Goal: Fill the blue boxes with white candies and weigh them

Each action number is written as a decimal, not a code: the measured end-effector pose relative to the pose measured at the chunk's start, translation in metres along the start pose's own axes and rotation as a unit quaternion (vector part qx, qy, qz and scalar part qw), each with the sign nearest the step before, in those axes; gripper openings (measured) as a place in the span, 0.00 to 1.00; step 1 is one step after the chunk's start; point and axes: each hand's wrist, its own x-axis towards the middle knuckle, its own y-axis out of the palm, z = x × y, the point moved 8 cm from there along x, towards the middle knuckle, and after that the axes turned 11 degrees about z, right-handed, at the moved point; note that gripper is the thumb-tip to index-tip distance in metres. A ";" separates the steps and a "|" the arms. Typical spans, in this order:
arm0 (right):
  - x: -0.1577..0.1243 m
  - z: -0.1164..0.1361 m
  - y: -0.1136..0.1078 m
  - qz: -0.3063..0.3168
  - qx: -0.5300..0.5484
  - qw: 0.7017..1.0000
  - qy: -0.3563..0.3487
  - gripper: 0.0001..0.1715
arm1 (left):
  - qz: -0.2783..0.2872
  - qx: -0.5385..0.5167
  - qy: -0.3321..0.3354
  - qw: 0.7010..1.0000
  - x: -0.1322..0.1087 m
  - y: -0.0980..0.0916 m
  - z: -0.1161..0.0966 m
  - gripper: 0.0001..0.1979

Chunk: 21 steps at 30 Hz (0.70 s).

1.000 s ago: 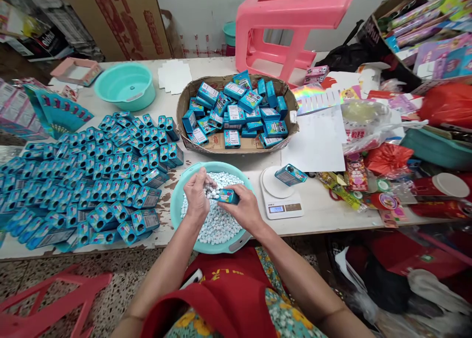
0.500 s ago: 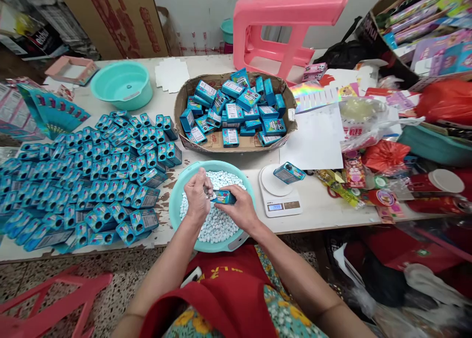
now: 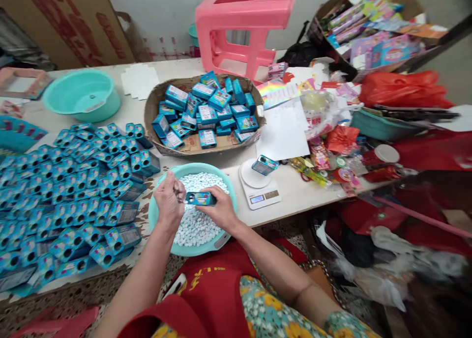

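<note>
My right hand (image 3: 220, 211) grips a small blue candy box (image 3: 200, 199), tilted so its top with a round dark hole faces up and toward my left hand. My left hand (image 3: 169, 199) is closed in a fist beside that hole, with a bit of white candy showing at its fingers. Both hands are over a turquoise basin (image 3: 231, 193) holding many small white candies (image 3: 199, 227). To the right, a white kitchen scale (image 3: 260, 195) carries another blue box (image 3: 264, 165). Its display is lit, but I cannot read the number.
Rows of blue boxes (image 3: 81, 185) with round holes fill the table's left side. Behind the basin, a cardboard tray (image 3: 190, 145) holds more blue boxes. A second turquoise basin (image 3: 83, 97), a pink stool (image 3: 243, 14) and plastic bags (image 3: 342, 139) surround the work area.
The view has swung right, so the table's contents appear farther left. The held box's holed top now faces up more, and fewer candies show at my left fingers.
</note>
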 end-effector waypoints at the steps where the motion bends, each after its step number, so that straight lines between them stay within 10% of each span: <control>1: 0.000 -0.001 0.002 0.002 -0.011 1.000 0.006 0.20 | 0.007 0.015 -0.002 1.000 -0.001 0.004 0.000 0.23; 9: -0.014 -0.007 -0.016 -0.006 0.048 0.999 0.018 0.22 | 0.009 -0.004 -0.043 0.999 0.005 -0.012 0.002 0.22; 16: -0.052 -0.010 -0.057 -0.041 0.150 0.986 0.060 0.24 | 0.005 0.134 -0.204 0.970 0.009 -0.054 0.074 0.14; 21: -0.076 -0.029 -0.093 -0.098 0.187 0.971 0.109 0.23 | -0.025 0.021 -0.328 0.944 0.010 -0.054 0.099 0.10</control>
